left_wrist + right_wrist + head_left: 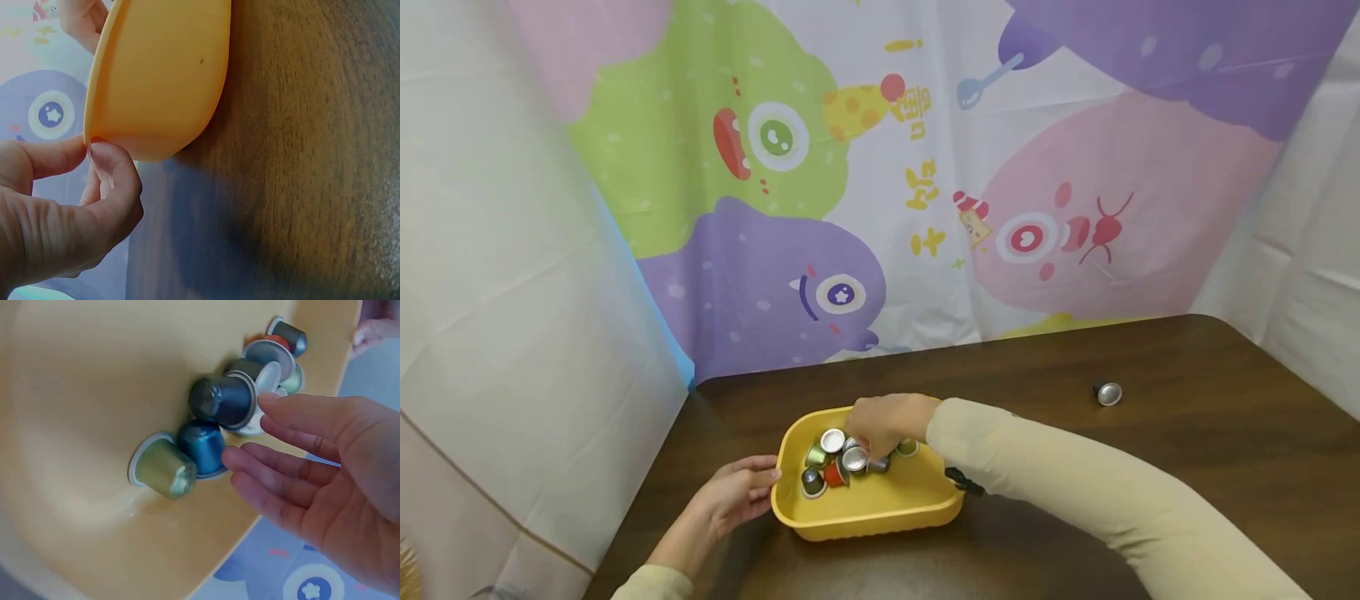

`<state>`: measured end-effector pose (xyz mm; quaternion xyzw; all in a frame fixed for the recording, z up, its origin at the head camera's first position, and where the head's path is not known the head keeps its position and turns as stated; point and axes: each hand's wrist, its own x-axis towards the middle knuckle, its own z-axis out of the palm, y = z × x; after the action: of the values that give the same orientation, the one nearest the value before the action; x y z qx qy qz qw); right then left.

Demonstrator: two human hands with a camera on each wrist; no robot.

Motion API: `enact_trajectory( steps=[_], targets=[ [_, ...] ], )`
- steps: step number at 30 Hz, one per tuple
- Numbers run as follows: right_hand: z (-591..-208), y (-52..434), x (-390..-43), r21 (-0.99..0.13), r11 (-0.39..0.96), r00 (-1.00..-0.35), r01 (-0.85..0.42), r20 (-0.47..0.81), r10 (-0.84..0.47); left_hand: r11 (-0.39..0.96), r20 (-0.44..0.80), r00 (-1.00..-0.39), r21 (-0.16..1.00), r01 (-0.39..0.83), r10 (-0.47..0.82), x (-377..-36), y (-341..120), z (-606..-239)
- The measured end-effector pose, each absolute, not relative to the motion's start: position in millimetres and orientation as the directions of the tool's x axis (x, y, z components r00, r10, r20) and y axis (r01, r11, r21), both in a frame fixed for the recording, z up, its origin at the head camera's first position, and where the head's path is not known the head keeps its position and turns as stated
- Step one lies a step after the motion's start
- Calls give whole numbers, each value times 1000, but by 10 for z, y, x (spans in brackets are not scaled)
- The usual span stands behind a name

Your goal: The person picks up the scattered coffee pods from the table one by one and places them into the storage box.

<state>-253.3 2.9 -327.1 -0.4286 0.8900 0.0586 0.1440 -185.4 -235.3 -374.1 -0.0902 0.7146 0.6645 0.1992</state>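
A yellow plastic basin [880, 527] stands on the table with several coffee capsules inside. At its left end my left hand [735, 495] pinches the rim; thumb and index finger [59, 156] meet there in the left wrist view. My right hand [337, 462] reaches in over the far side, its fingers loosely extended among the capsules. Its thumb tip is right at the rim of a dark capsule [219, 401]. Close to the other fingertips lies a blue capsule [201, 447], with a light green capsule [164, 467] beside it. A red capsule [834, 474] lies nearer the left end.
Apart from the basin, one dark capsule with a silver lid [1108, 393] lies on its side at the right of the brown table [1045, 367]. A curtain [940, 292] printed with cartoon monsters hangs behind the table's back edge; white cloth [512, 250] hangs at the left.
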Motion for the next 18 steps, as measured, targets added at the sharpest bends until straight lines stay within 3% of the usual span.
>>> enact_trajectory(
  steps=[9,18],
  targets=[
    [-3140,328,-2503,-107,654,-616,-749,-250,-747,113,-402,-903,915,-388,151,-1868,-2357,-3756],
    [-3198,882,-2441,-159,631,-638,-759,-11,-770,104,-412,-896,911,-400,163,-1880,-2359,-3752]
  ],
)
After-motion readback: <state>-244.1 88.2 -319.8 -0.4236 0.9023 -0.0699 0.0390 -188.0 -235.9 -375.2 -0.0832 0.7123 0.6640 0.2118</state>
